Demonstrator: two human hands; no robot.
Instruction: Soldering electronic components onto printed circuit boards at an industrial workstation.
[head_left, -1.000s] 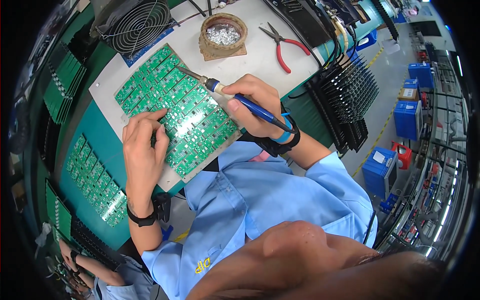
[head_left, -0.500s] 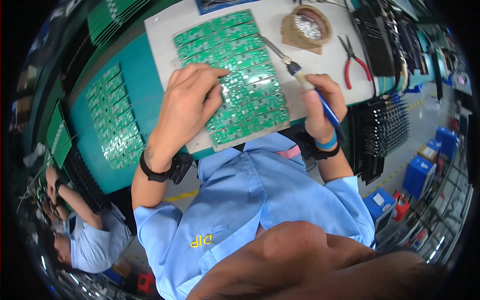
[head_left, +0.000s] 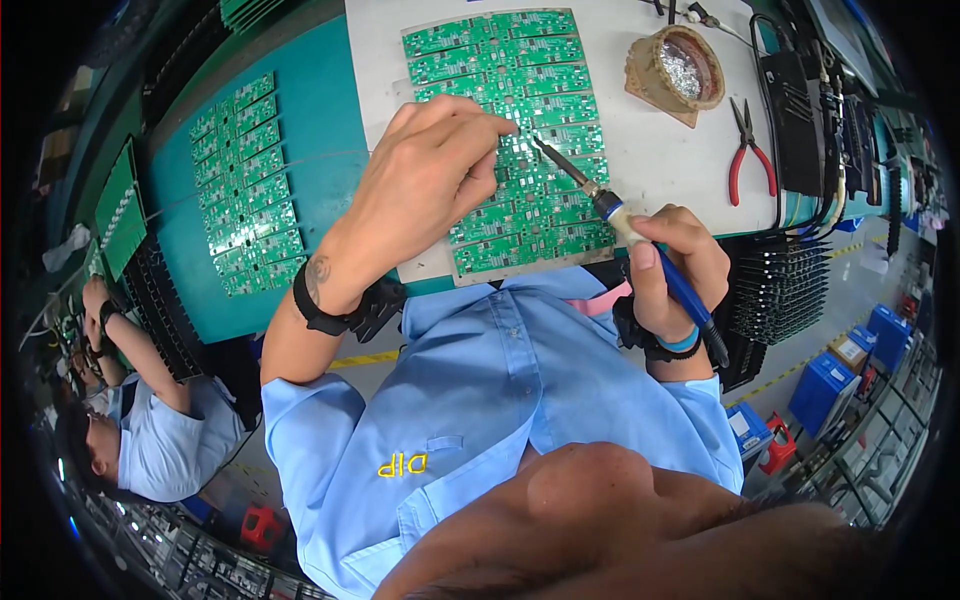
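A large green circuit board panel (head_left: 545, 80), divided into several strips, lies on a white board (head_left: 625, 140). My left hand (head_left: 425, 175) rests over the panel's left side, fingers curled and pressed together, index fingertip at the middle of the panel. Whatever those fingers pinch is too small or hidden to make out. In my right hand (head_left: 680, 265) is a soldering iron (head_left: 625, 222) with a blue and cream handle. Its dark tip points up and left over the panel, close beside my left index fingertip; I cannot tell whether it touches.
A second green panel (head_left: 250, 180) lies on the teal mat (head_left: 330, 80) to the left. Back right stand a round tan container (head_left: 685, 70) with silvery contents and red-handled pliers (head_left: 750, 155). A black rack (head_left: 780, 290) is at right; a co-worker (head_left: 175, 430) sits at left.
The soldering iron's tip has swung from the panel's far right edge inward to its middle, near my left fingertips. My left hand keeps nearly the same place on the panel. The whole view has shifted.
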